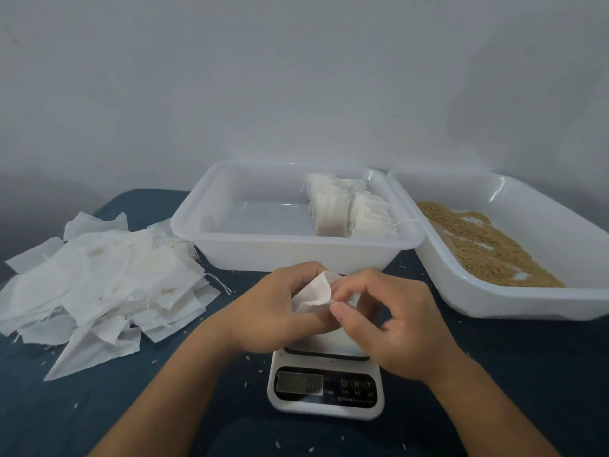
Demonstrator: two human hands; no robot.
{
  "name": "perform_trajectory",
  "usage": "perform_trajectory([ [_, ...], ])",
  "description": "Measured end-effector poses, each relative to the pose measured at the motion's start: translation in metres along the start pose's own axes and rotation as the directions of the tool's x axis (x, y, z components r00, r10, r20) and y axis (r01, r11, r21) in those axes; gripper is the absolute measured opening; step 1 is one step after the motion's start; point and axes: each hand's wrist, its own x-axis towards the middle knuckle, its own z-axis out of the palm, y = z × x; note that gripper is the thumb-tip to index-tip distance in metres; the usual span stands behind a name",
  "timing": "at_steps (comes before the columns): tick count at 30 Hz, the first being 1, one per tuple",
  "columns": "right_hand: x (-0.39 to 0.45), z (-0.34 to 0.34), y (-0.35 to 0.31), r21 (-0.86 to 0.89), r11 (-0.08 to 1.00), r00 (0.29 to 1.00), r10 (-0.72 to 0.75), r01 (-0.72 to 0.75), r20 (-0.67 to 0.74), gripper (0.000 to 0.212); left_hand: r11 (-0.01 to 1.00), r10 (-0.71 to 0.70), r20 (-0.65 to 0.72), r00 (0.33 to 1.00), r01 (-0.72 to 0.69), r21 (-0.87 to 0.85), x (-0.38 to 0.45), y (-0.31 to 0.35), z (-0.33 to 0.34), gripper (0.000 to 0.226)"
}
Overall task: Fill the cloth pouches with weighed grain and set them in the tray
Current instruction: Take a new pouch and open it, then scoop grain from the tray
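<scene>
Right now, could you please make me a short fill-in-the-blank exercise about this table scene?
1. Both hands, the left hand and the right hand, hold one cloth pouch above the ____.
2. The filled pouches stand in the ____ tray.
3. The loose grain lies in the tray on the ____.
4. The pile of empty pouches lies on the ____ side of the table.

Missing words: scale; middle; right; left
</scene>
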Motion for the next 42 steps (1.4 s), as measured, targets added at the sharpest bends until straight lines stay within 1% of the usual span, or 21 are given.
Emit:
perform_trajectory([
  [4,-0.001,-0.001,-0.001,0.051,0.999,0.999,-0.013,0.015,-0.043,0.004,0.999,-0.032,0.043,0.999,0.031,0.028,0.0,0.001,-0.001,0.016],
  [8,-0.001,-0.001,0.0,0.054,0.998,0.999,-0.038,0.04,-0.037,0.005,0.999,-0.037,0.044,0.998,0.036,0.03,-0.001,0.0,-0.001,0.015],
  [10,-0.001,-0.001,0.0,0.043,0.998,0.997,-0.051,0.053,-0.056,0.008,0.998,-0.04,0.018,0.999,0.039,0.042,0.0,-0.001,-0.001,0.016],
  [11,0.0,-0.003,0.0,0.035,0.998,0.994,-0.055,0.059,-0.093,0.008,0.998,-0.04,-0.002,0.999,0.04,0.04,0.001,-0.002,-0.001,0.016],
  [13,0.002,-0.011,0.004,0.008,0.998,0.97,-0.055,0.058,-0.236,0.005,0.999,-0.037,-0.034,0.999,0.037,0.016,0.001,-0.002,-0.001,0.012],
  [15,0.005,-0.026,0.011,-0.053,0.998,0.897,-0.008,-0.018,-0.442,0.007,1.0,-0.015,-0.052,0.999,0.016,0.014,0.0,-0.003,-0.002,0.018],
  [17,0.008,-0.051,0.022,-0.068,0.972,0.758,0.129,-0.223,-0.64,0.012,1.0,-0.005,-0.069,0.998,0.006,0.016,0.0,-0.005,-0.003,0.018],
  [18,0.01,-0.066,0.03,-0.062,0.936,0.69,0.21,-0.347,-0.693,0.013,1.0,-0.005,-0.083,0.997,0.006,0.013,0.0,-0.006,-0.003,0.017],
  [19,0.011,-0.083,0.038,-0.075,0.881,0.65,0.285,-0.468,-0.704,0.013,1.0,-0.006,-0.098,0.995,0.008,0.011,0.0,-0.006,-0.003,0.017],
  [20,0.012,-0.101,0.048,-0.12,0.806,0.641,0.361,-0.58,-0.677,0.013,1.0,-0.006,-0.111,0.994,0.008,0.015,0.001,-0.006,-0.003,0.018],
  [22,0.013,-0.131,0.069,-0.276,0.609,0.646,0.546,-0.744,-0.534,0.02,1.0,-0.001,-0.133,0.991,0.004,0.029,0.002,-0.007,-0.001,0.019],
  [23,0.012,-0.142,0.078,-0.36,0.5,0.616,0.649,-0.787,-0.446,0.028,1.0,0.003,-0.142,0.99,0.002,0.031,0.003,-0.007,0.001,0.019],
  [24,0.012,-0.148,0.085,-0.436,0.404,0.569,0.736,-0.804,-0.368,0.038,0.999,0.007,-0.152,0.988,-0.003,0.033,0.003,-0.007,0.003,0.02],
  [25,0.013,-0.151,0.09,-0.501,0.329,0.518,0.799,-0.8,-0.303,0.048,0.999,0.013,-0.165,0.986,-0.007,0.036,0.003,-0.007,0.005,0.02],
  [26,0.015,-0.151,0.093,-0.561,0.282,0.483,0.84,-0.779,-0.249,0.055,0.999,0.018,-0.178,0.984,-0.011,0.041,0.004,-0.008,0.007,0.02],
  [28,0.023,-0.147,0.096,-0.646,0.268,0.461,0.875,-0.715,-0.146,0.06,0.999,0.028,-0.199,0.98,-0.019,0.047,0.004,-0.008,0.01,0.02],
  [30,0.032,-0.14,0.099,-0.716,0.278,0.443,0.895,-0.641,-0.049,0.054,0.998,0.04,-0.216,0.976,-0.03,0.047,0.005,-0.009,0.013,0.021],
  [32,0.039,-0.131,0.101,-0.785,0.255,0.408,0.913,-0.565,0.003,0.047,0.998,0.038,-0.223,0.974,-0.027,0.052,0.005,-0.01,0.015,0.024],
  [36,0.045,-0.12,0.103,-0.851,0.188,0.392,0.92,-0.489,-0.022,0.044,0.999,0.02,-0.215,0.976,-0.01,0.045,0.005,-0.013,0.012,0.029],
  [40,0.045,-0.126,0.111,-0.878,0.16,0.355,0.935,-0.452,-0.013,0.021,0.999,0.026,-0.222,0.975,-0.017,0.043,0.005,-0.015,0.009,0.03],
  [42,0.045,-0.138,0.112,-0.879,0.157,0.327,0.945,-0.451,0.002,0.034,0.999,0.034,-0.22,0.975,-0.027,0.035,0.005,-0.014,0.01,0.028],
])
